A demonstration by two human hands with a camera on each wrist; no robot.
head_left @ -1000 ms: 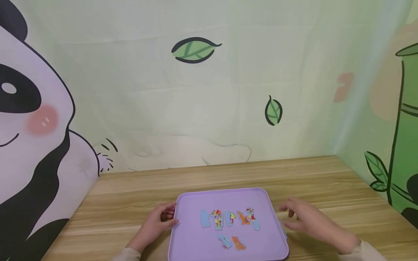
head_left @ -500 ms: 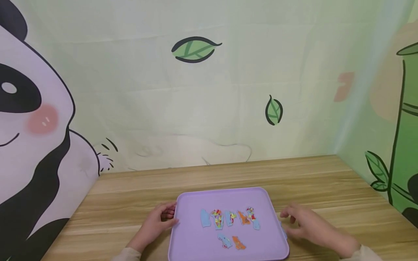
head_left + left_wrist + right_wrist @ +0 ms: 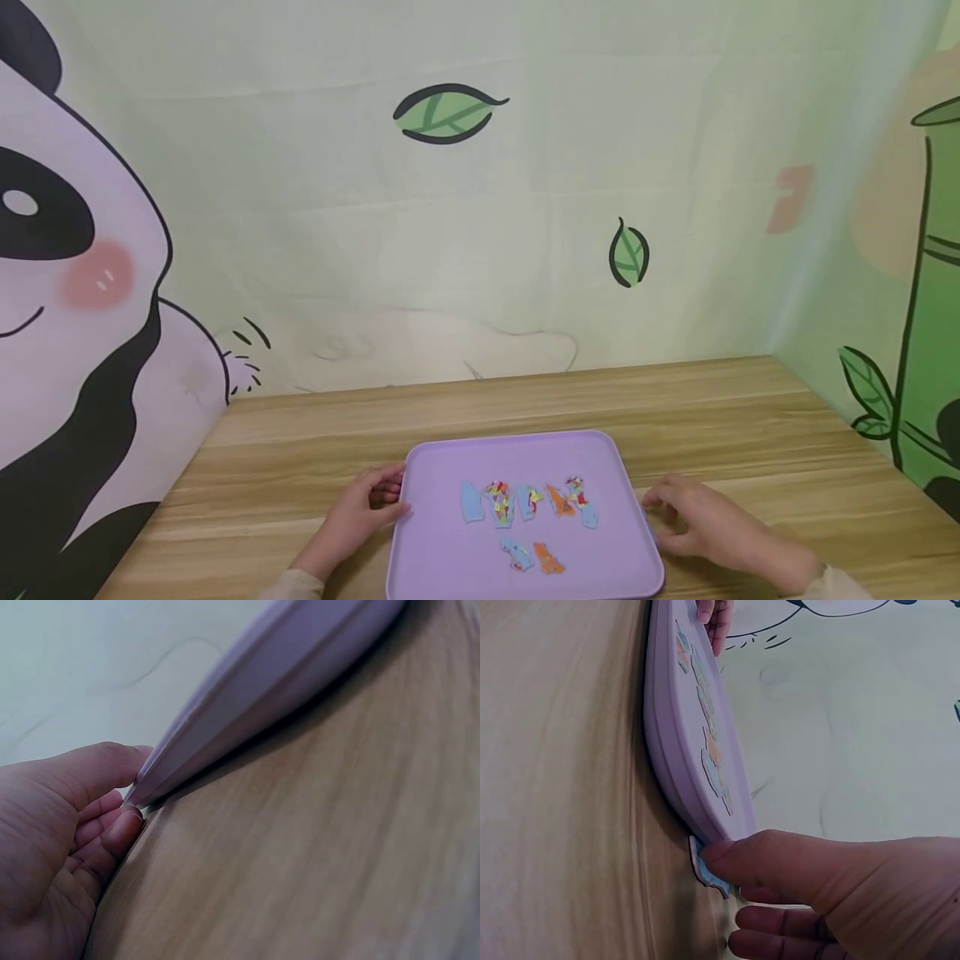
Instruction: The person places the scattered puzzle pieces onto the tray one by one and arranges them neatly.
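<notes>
A light purple tray [image 3: 450, 575] lies on the wooden table, with several flat, irregular puzzle pieces [image 3: 501, 506] in a row across it. A pale blue piece [image 3: 516, 554] and an orange piece [image 3: 548, 558] lie below that row. At the left rim, my left hand [image 3: 352, 518] pinches the tray edge between thumb and fingers. Beside the tray's right edge, my right hand [image 3: 712, 525] holds a blue puzzle piece [image 3: 703, 868], its thumb on the piece and the other fingers behind. In the head view that piece is mostly hidden by the hand.
The wooden table [image 3: 315, 433] runs back to a pale green cloth backdrop [image 3: 525, 250] printed with leaves. A large printed panda [image 3: 90, 292] is on the left, and printed bamboo [image 3: 930, 333] on the right.
My right hand has lowered slightly toward the near side along the tray's right edge, onto the blue puzzle piece there. The left hand, tray and pieces on it stay put.
</notes>
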